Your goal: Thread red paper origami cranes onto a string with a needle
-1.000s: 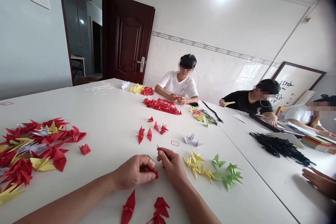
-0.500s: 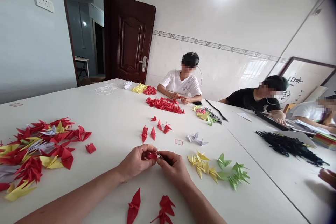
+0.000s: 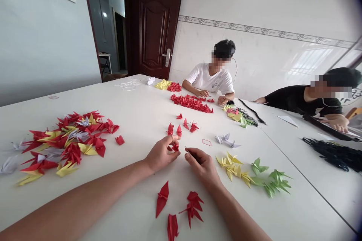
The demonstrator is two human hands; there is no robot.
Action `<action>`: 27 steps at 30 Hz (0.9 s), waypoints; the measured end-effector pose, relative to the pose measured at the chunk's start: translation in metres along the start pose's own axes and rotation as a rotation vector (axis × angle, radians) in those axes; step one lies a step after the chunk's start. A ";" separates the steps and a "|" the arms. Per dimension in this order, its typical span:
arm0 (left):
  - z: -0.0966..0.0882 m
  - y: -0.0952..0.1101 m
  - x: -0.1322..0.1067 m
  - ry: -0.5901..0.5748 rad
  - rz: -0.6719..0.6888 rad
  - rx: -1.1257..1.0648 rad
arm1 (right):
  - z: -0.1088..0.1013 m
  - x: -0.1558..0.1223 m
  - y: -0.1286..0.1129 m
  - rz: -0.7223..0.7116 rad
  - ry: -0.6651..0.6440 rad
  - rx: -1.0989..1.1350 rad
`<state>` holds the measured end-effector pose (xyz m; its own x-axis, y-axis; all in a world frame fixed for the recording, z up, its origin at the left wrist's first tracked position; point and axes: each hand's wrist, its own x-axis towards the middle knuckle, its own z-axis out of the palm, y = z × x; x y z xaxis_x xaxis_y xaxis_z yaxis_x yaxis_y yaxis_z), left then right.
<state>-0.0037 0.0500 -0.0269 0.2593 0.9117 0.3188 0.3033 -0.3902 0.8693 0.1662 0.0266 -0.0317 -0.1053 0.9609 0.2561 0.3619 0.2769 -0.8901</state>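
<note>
My left hand (image 3: 162, 154) is closed in a pinch on a small red paper crane (image 3: 175, 146) just above the white table (image 3: 141, 113). My right hand (image 3: 202, 165) sits close beside it, fingers pinched on a thin needle (image 3: 187, 150) whose tip points toward the crane. Three red cranes (image 3: 181, 207) lie on the table between my forearms. A few more red cranes (image 3: 182, 127) and a small red rubber band (image 3: 206, 142) lie just beyond my hands.
A heap of red, yellow and grey cranes (image 3: 65, 141) fills the left. Yellow and green cranes (image 3: 254, 175) lie at the right, grey ones (image 3: 226, 140) beyond. Two other people (image 3: 212, 79) (image 3: 313, 98) sit across the table, with a red crane pile (image 3: 192, 102) and black cords (image 3: 333, 154).
The view has swung and dropped. My hands, which met at the crane half a second ago, have drawn slightly apart; the needle is now clear of the crane.
</note>
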 end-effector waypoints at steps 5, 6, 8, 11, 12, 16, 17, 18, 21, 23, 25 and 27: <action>-0.004 -0.007 0.003 0.021 0.045 0.064 | 0.001 -0.004 -0.007 -0.108 -0.093 -0.156; -0.004 -0.008 0.003 0.015 0.052 0.087 | 0.002 -0.004 -0.008 -0.139 -0.109 -0.187; -0.004 -0.006 0.003 0.000 0.073 0.136 | 0.003 -0.004 -0.008 -0.183 -0.133 -0.230; -0.004 -0.004 0.001 -0.040 0.095 0.173 | 0.004 -0.003 -0.008 -0.181 -0.140 -0.255; -0.003 -0.004 0.001 -0.052 0.105 0.173 | 0.004 -0.003 -0.008 -0.170 -0.135 -0.255; -0.002 -0.007 0.001 -0.081 0.158 0.177 | 0.004 -0.001 -0.007 -0.135 -0.118 -0.255; -0.002 -0.008 0.001 -0.078 0.171 0.192 | 0.004 -0.001 -0.007 -0.134 -0.113 -0.259; -0.002 -0.009 0.002 -0.073 0.182 0.210 | 0.005 -0.001 -0.007 -0.132 -0.107 -0.263; -0.003 -0.010 0.002 -0.058 0.230 0.262 | 0.007 -0.001 -0.006 -0.123 -0.094 -0.277; -0.003 -0.010 0.002 -0.059 0.272 0.282 | 0.008 -0.001 -0.005 -0.112 -0.084 -0.284; -0.003 -0.010 0.002 -0.065 0.314 0.287 | 0.009 0.000 -0.005 -0.109 -0.069 -0.294; -0.003 -0.010 0.002 -0.071 0.343 0.277 | 0.009 0.001 -0.004 -0.107 -0.053 -0.304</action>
<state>-0.0088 0.0567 -0.0341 0.4469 0.7163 0.5359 0.4207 -0.6969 0.5808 0.1560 0.0263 -0.0312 -0.2030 0.9273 0.3145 0.6056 0.3713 -0.7039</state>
